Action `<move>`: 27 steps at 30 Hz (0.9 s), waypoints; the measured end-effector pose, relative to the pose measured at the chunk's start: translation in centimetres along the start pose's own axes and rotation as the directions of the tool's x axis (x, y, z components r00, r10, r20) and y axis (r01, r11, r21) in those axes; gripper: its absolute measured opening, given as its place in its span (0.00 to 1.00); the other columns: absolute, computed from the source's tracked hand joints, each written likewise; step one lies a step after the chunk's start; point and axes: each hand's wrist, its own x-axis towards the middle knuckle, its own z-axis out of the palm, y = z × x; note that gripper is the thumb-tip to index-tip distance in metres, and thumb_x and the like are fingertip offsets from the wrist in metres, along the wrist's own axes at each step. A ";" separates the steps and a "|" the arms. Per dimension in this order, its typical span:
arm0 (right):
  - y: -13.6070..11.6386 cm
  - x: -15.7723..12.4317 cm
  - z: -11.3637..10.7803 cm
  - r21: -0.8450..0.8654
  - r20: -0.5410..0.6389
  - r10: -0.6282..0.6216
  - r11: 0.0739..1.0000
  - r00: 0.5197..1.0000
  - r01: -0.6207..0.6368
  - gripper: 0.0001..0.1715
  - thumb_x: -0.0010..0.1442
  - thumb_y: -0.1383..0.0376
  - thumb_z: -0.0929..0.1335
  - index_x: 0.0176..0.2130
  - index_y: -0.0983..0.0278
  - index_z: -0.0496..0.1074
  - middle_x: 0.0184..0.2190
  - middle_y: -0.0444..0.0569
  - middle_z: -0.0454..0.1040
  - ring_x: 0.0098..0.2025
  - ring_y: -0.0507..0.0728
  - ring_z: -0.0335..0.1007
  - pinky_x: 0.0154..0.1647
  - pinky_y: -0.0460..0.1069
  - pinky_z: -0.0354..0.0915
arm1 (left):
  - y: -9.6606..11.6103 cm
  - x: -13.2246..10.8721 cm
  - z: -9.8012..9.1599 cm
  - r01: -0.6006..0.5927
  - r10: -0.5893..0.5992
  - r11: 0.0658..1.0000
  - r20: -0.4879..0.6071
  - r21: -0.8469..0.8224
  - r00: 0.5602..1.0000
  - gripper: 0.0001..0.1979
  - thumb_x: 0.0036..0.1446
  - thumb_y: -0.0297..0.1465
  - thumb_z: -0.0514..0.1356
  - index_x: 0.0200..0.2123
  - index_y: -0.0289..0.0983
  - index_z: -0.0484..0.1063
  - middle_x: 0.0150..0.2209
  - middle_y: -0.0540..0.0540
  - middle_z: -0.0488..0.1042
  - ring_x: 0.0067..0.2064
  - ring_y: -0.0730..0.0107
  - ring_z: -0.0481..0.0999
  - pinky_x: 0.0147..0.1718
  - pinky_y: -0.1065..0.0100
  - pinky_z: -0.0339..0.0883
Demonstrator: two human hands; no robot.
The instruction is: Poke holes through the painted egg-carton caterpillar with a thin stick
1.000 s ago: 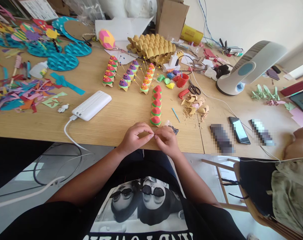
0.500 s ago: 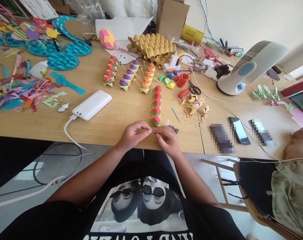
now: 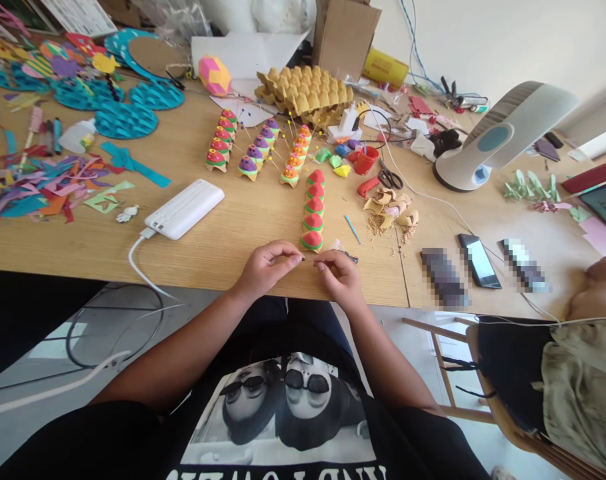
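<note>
My left hand (image 3: 269,265) is pinched at the table's front edge, with a tiny dark bit (image 3: 303,259) showing at its fingertips. Close by, my right hand (image 3: 340,273) has thumb and forefinger pressed together; whatever is in them is too small to name. A small gap parts the two pinches. Just beyond them stands a strip of egg-carton cups (image 3: 313,222) topped in red with green bands. Partly behind my right hand lies a small clear packet with something black (image 3: 351,257). A thin blue stick (image 3: 353,230) rests to the right.
Three decorated egg-carton strips, one purple-topped (image 3: 254,155), stand farther back. A white power bank (image 3: 185,209) with a cable lies left. Scissors (image 3: 391,176), a red cup (image 3: 366,160), carton scraps (image 3: 390,208), a phone (image 3: 479,260) and a white lamp-like device (image 3: 497,140) are right. Another person's arm (image 3: 597,287) rests far right.
My right hand has shifted slightly right, widening the gap between the pinches. The dark bit at my left fingertips shows more clearly. The strips have stayed in place.
</note>
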 end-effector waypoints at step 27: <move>2.4 2.5 1.3 0.121 -0.154 0.147 0.984 0.977 -0.129 0.07 0.64 0.59 0.69 0.38 0.59 0.77 0.50 0.55 0.79 0.56 0.62 0.75 0.58 0.60 0.71 | -0.9 5.2 -1.2 -0.280 0.274 0.854 0.078 0.438 0.958 0.07 0.63 0.35 0.65 0.36 0.40 0.83 0.36 0.45 0.82 0.40 0.64 0.79 0.45 0.63 0.71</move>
